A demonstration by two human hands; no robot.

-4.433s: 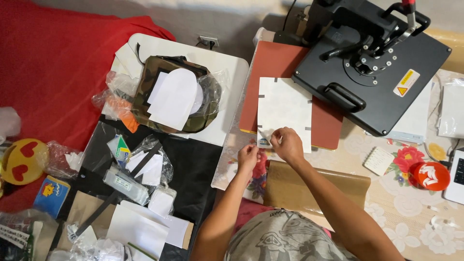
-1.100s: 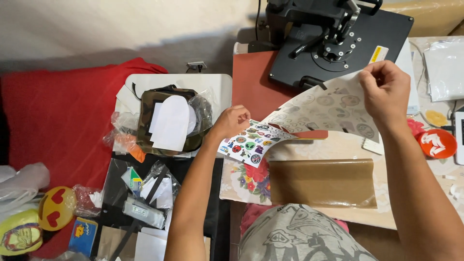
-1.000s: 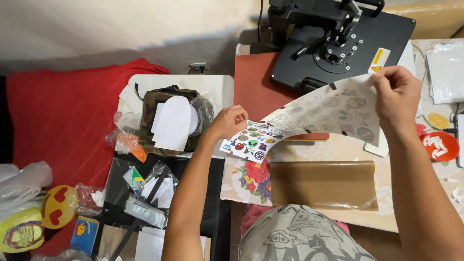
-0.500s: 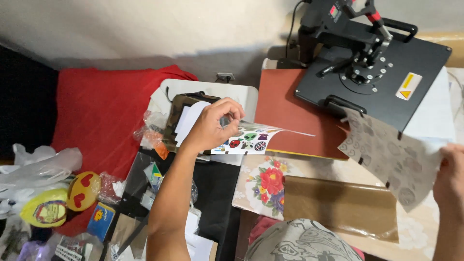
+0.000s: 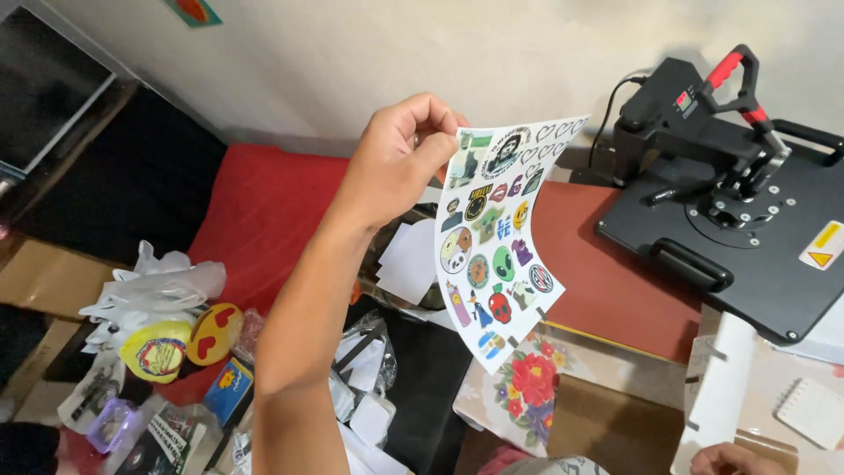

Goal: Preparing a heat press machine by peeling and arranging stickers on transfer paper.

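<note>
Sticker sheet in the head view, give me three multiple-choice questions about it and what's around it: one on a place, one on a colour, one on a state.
1. Where is the sticker sheet?
A. Flat on the table
B. Raised in the left hand
C. Under the heat press

2. What colour is the handle grip on the heat press?
A. Red
B. Green
C. Blue

3. How does the sticker sheet hang?
A. Rolled into a tube
B. Crumpled into a ball
C. Gently curved, pinched at its top edge

Answers: 1 B, the fingers grip it in the air above the table. 2 A, the grip is red on a black machine. 3 C, the sheet bows downward from the pinch.
</note>
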